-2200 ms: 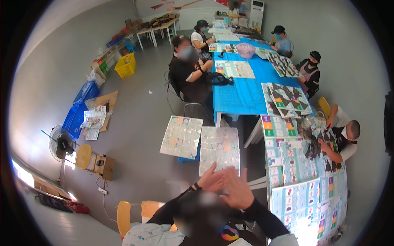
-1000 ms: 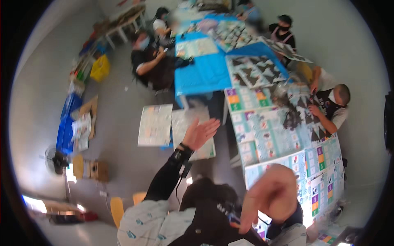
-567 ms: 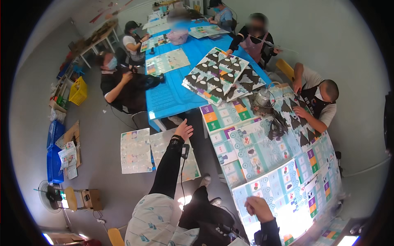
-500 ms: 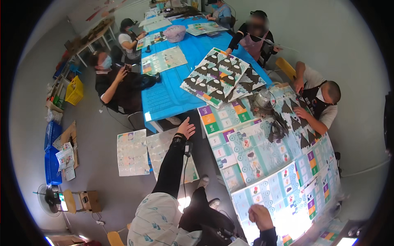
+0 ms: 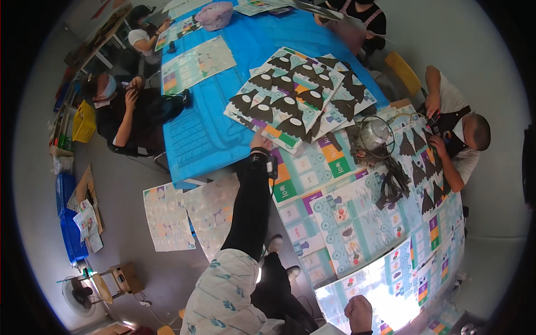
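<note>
My left arm stretches forward, and my left hand (image 5: 261,142) is at the near edge of a printed sheet (image 5: 290,96) covered with black dress-shaped pieces. Its fingertips meet that edge; whether they pinch it is too small to make out. Beneath that sheet lies a second sheet with black pieces (image 5: 349,92), fanned out to the right. My right hand (image 5: 358,312) is closed in a fist, with nothing showing in it. It is over glossy printed sheets (image 5: 343,290) at the front of the right-hand table, where strong light glares.
A blue-covered table (image 5: 206,131) runs away ahead. On the right table are a round wire-caged device (image 5: 375,135) and a heap of black strips (image 5: 393,181); a co-worker (image 5: 455,131) handles black pieces beside them. Sheets (image 5: 167,218) lie low on the left. Other people sit around the blue table.
My left hand has moved forward from above the gap between the tables to the edge of the sheet with black pieces. The view has shifted slightly. My right fist stays closed near the front.
</note>
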Demonstrator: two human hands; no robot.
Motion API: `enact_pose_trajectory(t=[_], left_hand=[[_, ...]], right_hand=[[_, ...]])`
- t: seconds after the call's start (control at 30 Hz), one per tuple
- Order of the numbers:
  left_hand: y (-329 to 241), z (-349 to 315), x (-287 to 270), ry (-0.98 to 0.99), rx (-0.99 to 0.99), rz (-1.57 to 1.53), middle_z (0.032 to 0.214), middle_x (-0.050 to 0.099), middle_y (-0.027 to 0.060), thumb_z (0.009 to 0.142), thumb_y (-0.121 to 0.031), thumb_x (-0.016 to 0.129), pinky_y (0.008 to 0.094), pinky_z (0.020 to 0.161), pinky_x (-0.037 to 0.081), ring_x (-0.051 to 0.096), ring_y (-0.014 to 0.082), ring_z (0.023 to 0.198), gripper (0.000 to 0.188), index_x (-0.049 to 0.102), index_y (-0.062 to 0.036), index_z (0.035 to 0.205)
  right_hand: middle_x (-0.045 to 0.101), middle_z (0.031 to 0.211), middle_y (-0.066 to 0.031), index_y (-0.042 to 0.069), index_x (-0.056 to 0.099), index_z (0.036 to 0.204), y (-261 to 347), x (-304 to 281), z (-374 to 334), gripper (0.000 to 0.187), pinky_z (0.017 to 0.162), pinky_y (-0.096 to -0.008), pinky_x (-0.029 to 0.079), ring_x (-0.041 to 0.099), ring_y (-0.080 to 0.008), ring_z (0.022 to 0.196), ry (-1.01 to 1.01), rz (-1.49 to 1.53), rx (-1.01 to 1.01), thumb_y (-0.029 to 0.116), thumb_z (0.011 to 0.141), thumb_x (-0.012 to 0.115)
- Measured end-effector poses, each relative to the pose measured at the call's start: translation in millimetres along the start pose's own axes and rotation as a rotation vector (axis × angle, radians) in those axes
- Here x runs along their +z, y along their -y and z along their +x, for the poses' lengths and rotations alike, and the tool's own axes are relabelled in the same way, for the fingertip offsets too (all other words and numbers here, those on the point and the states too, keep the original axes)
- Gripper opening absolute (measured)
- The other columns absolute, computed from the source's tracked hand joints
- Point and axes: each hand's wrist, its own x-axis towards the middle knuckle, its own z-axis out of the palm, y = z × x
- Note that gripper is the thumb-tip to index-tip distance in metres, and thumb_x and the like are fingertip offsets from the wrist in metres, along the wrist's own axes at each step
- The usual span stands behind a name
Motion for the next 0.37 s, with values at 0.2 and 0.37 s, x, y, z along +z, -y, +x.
enact_pose_trajectory(t=[0.2,0.37], left_hand=[[-28,-6,9,0.178,0.062,0.164,0.095,0.061,0.0065,0.084,-0.033,0.065,0.0313,0.072,0.053,0.061,0.0185,0.086,0.037,0.056,-0.0095,0.111],[-39,22,-5,0.296,0.1,0.061,0.109,0.06,0.0114,0.087,-0.023,0.061,0.0374,0.079,0.055,0.062,0.0273,0.097,0.037,0.052,-0.001,0.115]], right_hand=[[0.043,0.061,-0.0001,0.006,0.05,0.075,2,6,12,0.024,0.051,-0.0238,0.031,0.038,-0.01,0.054,-0.019,0.056,0.012,0.02,0.093,0.043],[0.044,0.054,-0.0063,0.001,0.051,0.075,-10,13,30,0.027,0.044,-0.026,0.031,0.041,-0.0157,0.045,0.005,0.172,0.045,0.022,0.09,0.046]])
